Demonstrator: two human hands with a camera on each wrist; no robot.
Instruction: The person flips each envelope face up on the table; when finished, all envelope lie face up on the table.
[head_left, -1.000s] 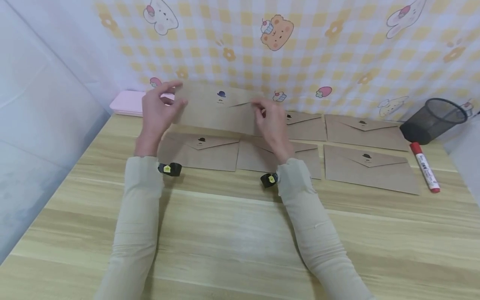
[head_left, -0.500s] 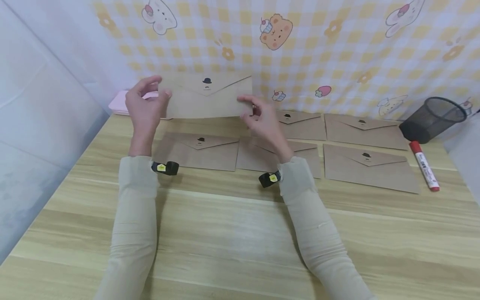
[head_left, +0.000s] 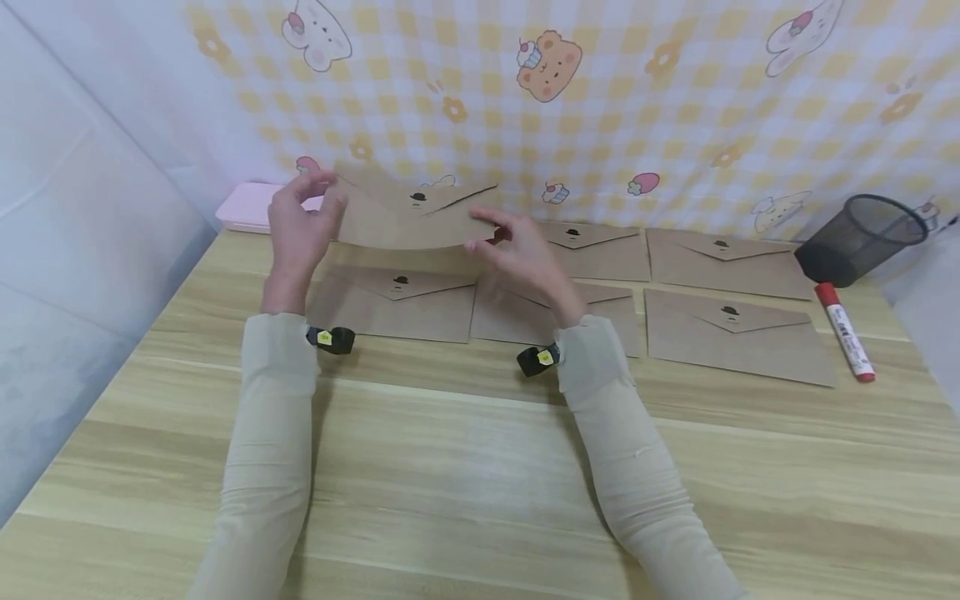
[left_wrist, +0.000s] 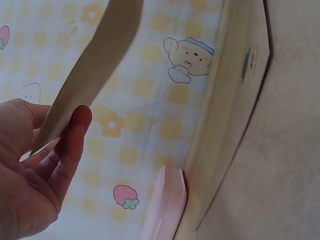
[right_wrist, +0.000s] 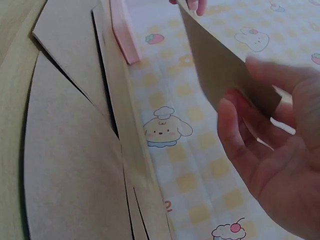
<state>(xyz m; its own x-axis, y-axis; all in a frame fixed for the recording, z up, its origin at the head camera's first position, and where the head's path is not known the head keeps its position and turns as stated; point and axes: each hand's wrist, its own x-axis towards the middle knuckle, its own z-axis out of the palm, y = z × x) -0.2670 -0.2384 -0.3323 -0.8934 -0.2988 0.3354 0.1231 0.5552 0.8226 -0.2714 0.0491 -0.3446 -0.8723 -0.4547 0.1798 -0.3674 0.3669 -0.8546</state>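
A brown kraft envelope (head_left: 405, 223) with a small black hat print hangs above the back left of the table, held between both hands. My left hand (head_left: 303, 225) pinches its left end between thumb and fingers. At the opposite end my right hand (head_left: 525, 254) pinches the right edge. The paper bows slightly, as the left wrist view of the envelope (left_wrist: 95, 65) also shows. Below lie more envelopes of the same kind: a front-left one (head_left: 397, 312), a front-middle one (head_left: 592, 321) partly behind my right hand, and a front-right one (head_left: 738, 342).
Two further envelopes lie in the back row, one in the middle (head_left: 600, 258) and one at right (head_left: 731, 271). A pink case (head_left: 247, 208) stands at the back left. On the right are a black mesh pen holder (head_left: 855, 242), tipped over, and a red-capped marker (head_left: 847, 333).
The held envelope moved left and rose, its face turning toward the head camera. Since then it has come down a little and tilted flatter, both hands still gripping its ends.
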